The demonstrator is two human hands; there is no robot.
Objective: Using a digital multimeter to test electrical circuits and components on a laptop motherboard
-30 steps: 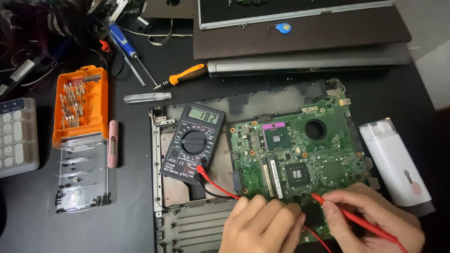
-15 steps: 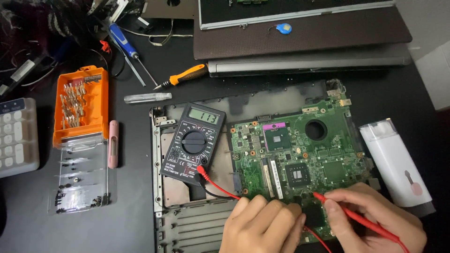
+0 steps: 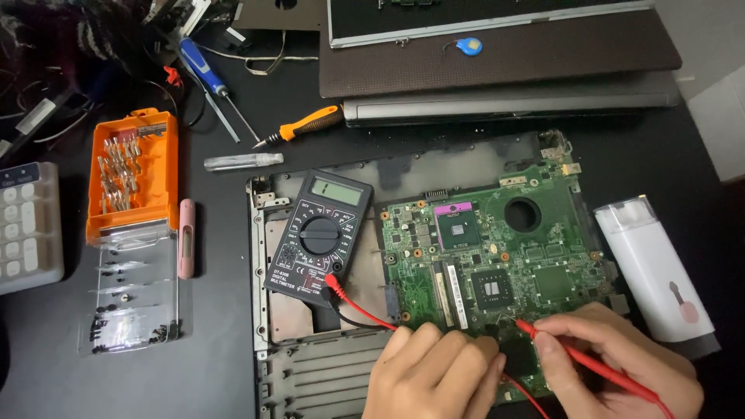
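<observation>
Right hand curled closed, fingers pinching a red probe, tip set down on the green board near its lower edge. Left hand loosely fisted, knuckles up, resting on the board's lower left corner, just beside the right hand; contents of that fist hidden, grip not determinable. Red lead and a black lead running from the meter's lower sockets under the left hand. Black meter lying face up on the left half of an open laptop base, just beside the board, dial at centre, display at top. Board seated in the right half of the same base. White oblong case to the right of the board, apart from it. Orange bit case open at far left, clear lid folded down below it, small dark screws scattered on the lid. Pink pen-shaped tool beside the lid. Clear-handled driver, orange-handled screwdriver and blue-handled screwdriver lying above the base. Closed laptops stacked at top, blue coin cell on the upper one. Pale keypad at left edge. Worktop black, matt. Cables tangled at top left. Room beyond not visible.
</observation>
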